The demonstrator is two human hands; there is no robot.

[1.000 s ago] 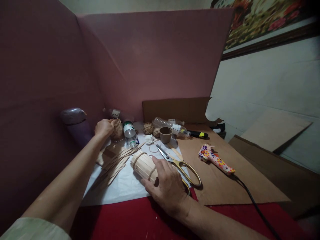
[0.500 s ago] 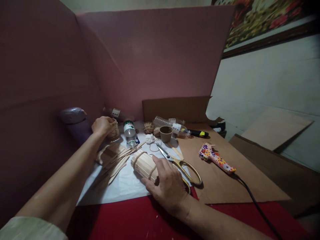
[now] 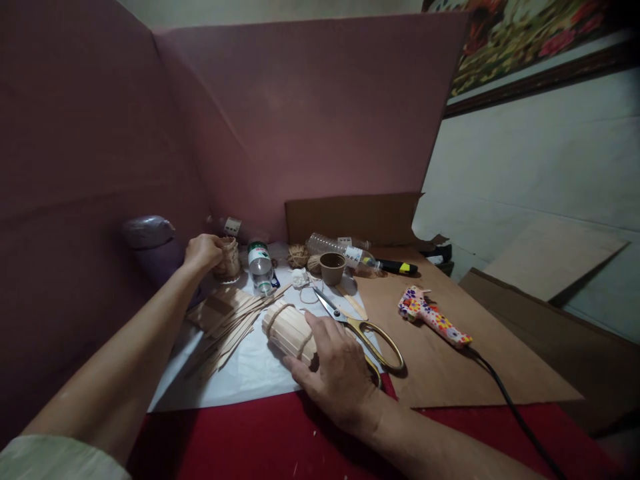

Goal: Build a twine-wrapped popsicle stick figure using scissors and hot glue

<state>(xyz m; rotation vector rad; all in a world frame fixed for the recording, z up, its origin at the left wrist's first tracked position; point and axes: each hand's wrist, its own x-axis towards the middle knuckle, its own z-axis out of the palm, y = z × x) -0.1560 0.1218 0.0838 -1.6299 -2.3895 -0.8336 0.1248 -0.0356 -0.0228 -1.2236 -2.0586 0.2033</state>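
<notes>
My right hand (image 3: 337, 373) holds the near end of a cylinder of pale craft sticks (image 3: 289, 330) lying on its side, bound with two bands of twine. Its thumb and fingers lie round that end. Gold-handled scissors (image 3: 367, 330) lie partly under this hand, blades open. At the back left, my left hand (image 3: 203, 253) is closed against the upper left side of a small glass jar (image 3: 230, 260) with brownish contents. Its fingertips are hidden, so what they grip does not show. Loose craft sticks (image 3: 235, 320) are fanned out below that jar.
Behind stand a clear bottle (image 3: 260, 267), twine balls (image 3: 297, 255) and a brown cup (image 3: 333, 268). A plastic bottle (image 3: 353, 257) and a black-yellow cutter (image 3: 397, 267) lie on the cardboard (image 3: 450, 373), with a flowered glue gun (image 3: 433, 317) and its trailing cord. Pink panels (image 3: 310, 120) enclose the left and back.
My left hand has shifted slightly left from over the jar to its side, uncovering more of the jar. My right hand and the stick cylinder stay put.
</notes>
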